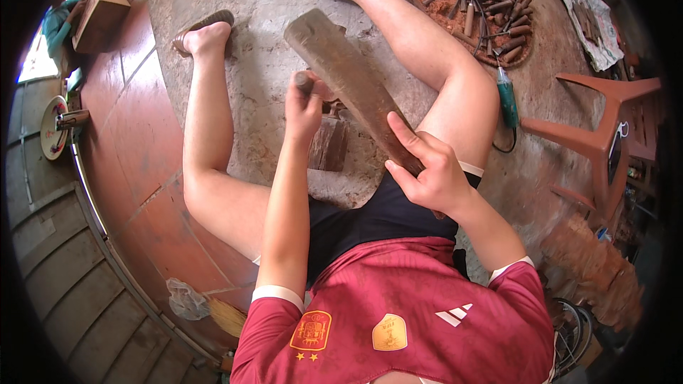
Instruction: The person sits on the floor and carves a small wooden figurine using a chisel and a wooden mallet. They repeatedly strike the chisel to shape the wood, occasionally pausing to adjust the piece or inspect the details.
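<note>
Above the dark shorts (356, 224), the right hand (432, 174) grips the lower end of a flat wooden bat (348, 82), which slants up past the left hand (306, 108), closed round a round-ended tool handle (304, 83). With bat and knuckles so near, an off-centre blow could bruise them. Between the legs (213, 114) sits a dark wooden block (329, 146); seemingly unclamped, it might rock. Farther out, the green power tool's (507, 99) cord could snag a foot.

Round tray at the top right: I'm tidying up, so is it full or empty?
Fairly full: many short, dark cylindrical pieces lie across the round tray, with reddish dust among them.
</note>
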Motion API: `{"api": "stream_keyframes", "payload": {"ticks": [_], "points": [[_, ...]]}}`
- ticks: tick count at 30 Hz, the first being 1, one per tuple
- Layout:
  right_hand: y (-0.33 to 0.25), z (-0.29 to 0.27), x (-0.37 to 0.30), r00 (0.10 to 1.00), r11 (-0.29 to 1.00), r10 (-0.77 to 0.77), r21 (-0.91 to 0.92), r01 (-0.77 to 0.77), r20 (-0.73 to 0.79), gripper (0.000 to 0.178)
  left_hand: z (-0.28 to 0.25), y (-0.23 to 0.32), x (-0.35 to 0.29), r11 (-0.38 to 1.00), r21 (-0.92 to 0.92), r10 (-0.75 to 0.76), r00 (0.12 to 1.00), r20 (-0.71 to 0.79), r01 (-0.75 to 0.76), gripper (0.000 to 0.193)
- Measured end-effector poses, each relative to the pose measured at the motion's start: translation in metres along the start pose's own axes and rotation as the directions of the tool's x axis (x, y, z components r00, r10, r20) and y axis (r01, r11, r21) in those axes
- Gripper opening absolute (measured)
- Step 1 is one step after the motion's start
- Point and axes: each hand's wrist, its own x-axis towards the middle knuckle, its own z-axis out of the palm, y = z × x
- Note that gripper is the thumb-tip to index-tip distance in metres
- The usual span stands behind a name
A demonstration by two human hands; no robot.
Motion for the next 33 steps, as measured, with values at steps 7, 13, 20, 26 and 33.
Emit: {"api": "stream_keyframes", "payload": {"ticks": [7, 13, 20, 26, 33], "points": [[-0.002, 0.000, -0.002, 0.998, 0.993, 0.058, 0.102, -0.058, 0.006, 0.074, -0.007, 0.006, -0.004, 0.998, -0.046, 0.048, 0.999, -0.015, -0.049, 0.010], [0.000, 0.006, 0.000, 0.999, 0.993, -0.010, 0.119, 0.014, -0.036, 0.075, -0.002, -0.004, -0.014, 0.995, -0.015, 0.094, 0.988, -0.121, -0.097, 0.011], [-0.001, 0.010, -0.002, 1.000, 0.993, 0.018, 0.118, -0.018, -0.002, 0.075, 0.004, -0.011, -0.017, 0.995, -0.010, 0.096, 0.986, -0.138, -0.098, 0.014], [-0.001, 0.007, 0.001, 0.991, 0.998, 0.068, -0.018, -0.066, 0.115, 0.075, 0.010, -0.014, -0.014, 0.948, 0.254, 0.208, 0.978, -0.032, -0.194, 0.029], [-0.008, 0.013, 0.004, 0.989, 0.976, 0.026, -0.216, 0.005, 0.143, 0.073, 0.004, -0.016, -0.013, 0.950, 0.312, 0.017, 0.999, -0.046, -0.001, 0.031]]}}
